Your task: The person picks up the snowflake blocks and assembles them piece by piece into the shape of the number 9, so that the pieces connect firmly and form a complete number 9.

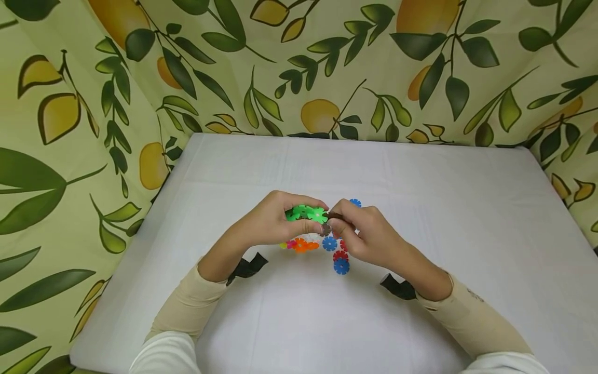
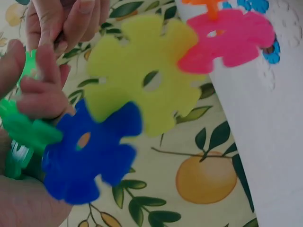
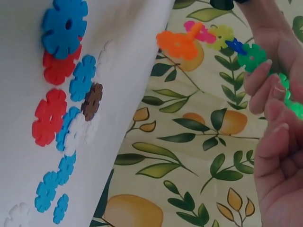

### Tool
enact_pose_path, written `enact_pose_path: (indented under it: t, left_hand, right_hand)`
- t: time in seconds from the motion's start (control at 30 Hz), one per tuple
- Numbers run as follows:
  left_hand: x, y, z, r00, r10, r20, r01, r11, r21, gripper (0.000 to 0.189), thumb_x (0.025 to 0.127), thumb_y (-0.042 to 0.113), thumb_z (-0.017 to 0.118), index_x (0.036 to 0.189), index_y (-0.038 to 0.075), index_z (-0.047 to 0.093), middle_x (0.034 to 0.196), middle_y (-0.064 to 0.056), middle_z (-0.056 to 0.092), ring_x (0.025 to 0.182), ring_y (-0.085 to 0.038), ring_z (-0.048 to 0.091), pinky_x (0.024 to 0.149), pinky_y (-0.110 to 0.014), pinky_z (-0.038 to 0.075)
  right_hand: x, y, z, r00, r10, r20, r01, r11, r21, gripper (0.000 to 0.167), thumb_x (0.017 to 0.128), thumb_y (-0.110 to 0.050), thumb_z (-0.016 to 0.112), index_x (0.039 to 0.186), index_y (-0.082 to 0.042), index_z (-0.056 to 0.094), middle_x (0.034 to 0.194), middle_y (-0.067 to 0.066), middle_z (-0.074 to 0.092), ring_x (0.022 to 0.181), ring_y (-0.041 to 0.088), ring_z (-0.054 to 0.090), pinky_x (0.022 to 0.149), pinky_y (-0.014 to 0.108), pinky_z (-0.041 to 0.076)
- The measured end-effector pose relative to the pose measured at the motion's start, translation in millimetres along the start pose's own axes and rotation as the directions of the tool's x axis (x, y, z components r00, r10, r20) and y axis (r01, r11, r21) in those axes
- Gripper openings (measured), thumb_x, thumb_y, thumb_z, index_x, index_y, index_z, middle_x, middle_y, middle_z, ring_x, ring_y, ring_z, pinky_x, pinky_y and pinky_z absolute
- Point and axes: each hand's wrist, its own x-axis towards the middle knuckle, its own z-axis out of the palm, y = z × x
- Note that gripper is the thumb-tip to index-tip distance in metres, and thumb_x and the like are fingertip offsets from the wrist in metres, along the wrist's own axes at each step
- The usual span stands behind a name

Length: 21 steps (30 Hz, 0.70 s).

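My left hand (image 1: 275, 221) grips a chain of slotted flower-shaped plastic discs by its green discs (image 1: 319, 215), thumb below and fingers above. From that hand hang a blue disc (image 2: 109, 153), a yellow disc (image 2: 123, 56), a pink disc (image 2: 241, 38) and an orange disc (image 3: 177, 45), linked slot to slot. My right hand (image 1: 369, 231) pinches a brown disc (image 1: 334, 215) between thumb and fingers, its edge right at the end green disc. Most of the brown disc is hidden by the fingertips.
Loose discs lie on the white table (image 1: 289, 166) below the hands: several blue discs (image 3: 46, 191), red discs (image 3: 49, 118), white discs (image 3: 18, 215) and another brown disc (image 3: 92, 101). A fruit-patterned curtain (image 1: 280, 78) hangs along the back and left edges.
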Motion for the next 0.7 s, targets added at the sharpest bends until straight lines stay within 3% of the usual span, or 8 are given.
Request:
enact_pose_path:
  t: [0.1, 0.23, 0.3, 0.4, 0.47, 0.6, 0.7]
  left_hand:
    - [-1.0, 1.2, -5.1, 1.0, -0.015, 0.006, 0.015, 0.998, 0.057, 0.029, 0.087, 0.016, 0.081, 0.113, 0.007, 0.073, 0.092, 0.006, 0.071, 0.073, -0.011, 0.064, 0.066, -0.03, 0.056]
    - [-1.7, 2.5, -11.1, 1.0, -0.028, 0.001, 0.027, 0.99, 0.137, 0.028, 0.087, 0.022, 0.081, 0.112, 0.01, 0.073, 0.091, 0.007, 0.069, 0.076, -0.012, 0.062, 0.067, -0.03, 0.055]
    - [-2.0, 2.5, -13.3, 0.999, -0.033, -0.005, 0.033, 0.985, 0.168, 0.029, 0.087, 0.023, 0.082, 0.111, 0.012, 0.072, 0.09, 0.007, 0.068, 0.077, -0.012, 0.061, 0.067, -0.03, 0.054]
    - [-3.1, 2.9, -15.1, 0.999, -0.052, 0.001, 0.051, 0.98, 0.19, 0.027, 0.088, 0.023, 0.08, 0.112, 0.013, 0.071, 0.089, 0.007, 0.067, 0.078, -0.012, 0.06, 0.067, -0.029, 0.053]
    - [-3.9, 3.8, -15.5, 0.998, -0.053, 0.022, 0.048, 0.981, 0.188, 0.026, 0.092, 0.023, 0.076, 0.114, 0.013, 0.069, 0.092, 0.006, 0.066, 0.08, -0.012, 0.059, 0.068, -0.029, 0.053]
    - [-4.8, 3.8, -15.2, 0.997, -0.017, 0.076, 0.002, 0.982, 0.188, 0.026, 0.099, 0.021, 0.064, 0.123, 0.01, 0.063, 0.11, 0.002, 0.065, 0.09, -0.012, 0.059, 0.075, -0.029, 0.054]
    - [-4.7, 2.7, -15.3, 0.996, 0.015, 0.087, -0.032, 0.98, 0.198, 0.028, 0.102, 0.018, 0.056, 0.128, 0.009, 0.061, 0.123, 0.001, 0.062, 0.103, -0.011, 0.058, 0.087, -0.029, 0.053]
  right_hand:
    - [2.4, 5.8, -4.1, 0.999, 0.003, 0.052, -0.007, 0.998, 0.058, 0.005, 0.099, -0.006, 0.062, 0.103, -0.005, 0.059, 0.087, -0.002, 0.068, 0.07, 0.007, 0.06, 0.061, 0.023, 0.052]
    - [3.5, 15.8, -9.0, 0.994, 0.026, 0.108, -0.037, 0.994, 0.1, 0.023, 0.093, 0.003, 0.066, 0.114, -0.006, 0.062, 0.098, -0.001, 0.07, 0.082, 0.012, 0.065, 0.064, 0.029, 0.054]
    - [3.6, 20.9, -9.3, 0.991, 0.051, 0.128, -0.061, 0.995, 0.075, 0.025, 0.093, 0.002, 0.067, 0.117, -0.006, 0.063, 0.102, -0.001, 0.07, 0.085, 0.013, 0.065, 0.065, 0.03, 0.054]
    - [1.5, 30.0, -6.3, 0.972, 0.134, 0.192, -0.127, 0.991, -0.046, 0.022, 0.094, -0.004, 0.068, 0.115, -0.007, 0.065, 0.1, -0.003, 0.067, 0.08, 0.01, 0.059, 0.062, 0.028, 0.052]
    - [-0.8, 36.1, -3.0, 0.942, 0.197, 0.272, -0.166, 0.977, -0.133, 0.021, 0.094, -0.007, 0.069, 0.115, -0.007, 0.068, 0.103, -0.001, 0.065, 0.081, 0.012, 0.058, 0.065, 0.028, 0.053]
    - [-5.9, 45.4, 4.9, 0.855, 0.275, 0.44, -0.177, 0.952, -0.25, 0.028, 0.094, -0.01, 0.07, 0.122, -0.007, 0.068, 0.116, 0.005, 0.06, 0.093, 0.017, 0.062, 0.08, 0.033, 0.056]
    - [-8.3, 49.4, 9.6, 0.811, 0.306, 0.498, -0.171, 0.939, -0.3, 0.034, 0.093, -0.007, 0.07, 0.127, -0.007, 0.066, 0.112, 0.005, 0.058, 0.089, 0.016, 0.06, 0.077, 0.029, 0.054]
